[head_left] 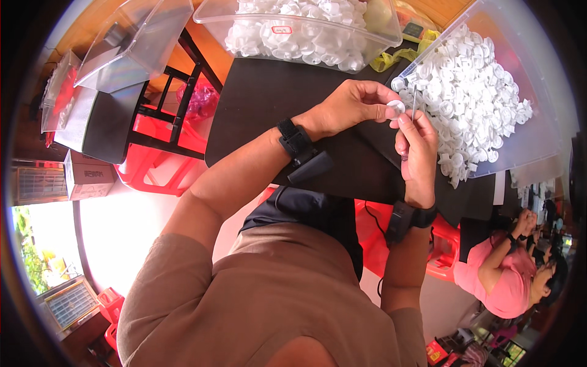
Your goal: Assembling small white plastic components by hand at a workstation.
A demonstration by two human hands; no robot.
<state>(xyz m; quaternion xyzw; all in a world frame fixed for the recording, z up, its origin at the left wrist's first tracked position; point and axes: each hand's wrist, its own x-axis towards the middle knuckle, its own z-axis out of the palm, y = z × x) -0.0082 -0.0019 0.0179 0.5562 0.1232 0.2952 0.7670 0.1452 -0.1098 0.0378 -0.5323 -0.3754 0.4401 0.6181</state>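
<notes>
White piece: a small round white piece (396, 108) sits over the far right part of the black table (263, 110), up in the hands, just beside the heap.
Left hand: the left hand (347, 109) has thumb and forefinger closed in a pinch on the piece's edge.
Right hand: the right hand (418, 142) is curled, thumb against fingers, around a slim metal tool (415, 98) that points away to the far side; whether its tip touches the piece, I cannot tell.
Weight: probably very light, so fingertips alone should carry it.
Stiffness: looks like hard moulded plastic, likely to flex little.
Surface: smooth and perhaps slippery; a dry pinch would suit it.
Fragility: thin edges could chip or bend under hard prying.
Best hold: opposite sides of the rim, leaving the face free.
Loose heap: similar white parts (465, 92) fill the clear right bin (541, 131), jumbled; single ones may snag on neighbours.
Far tub: a clear tub (214, 18) at the table's far side holds more.
</notes>
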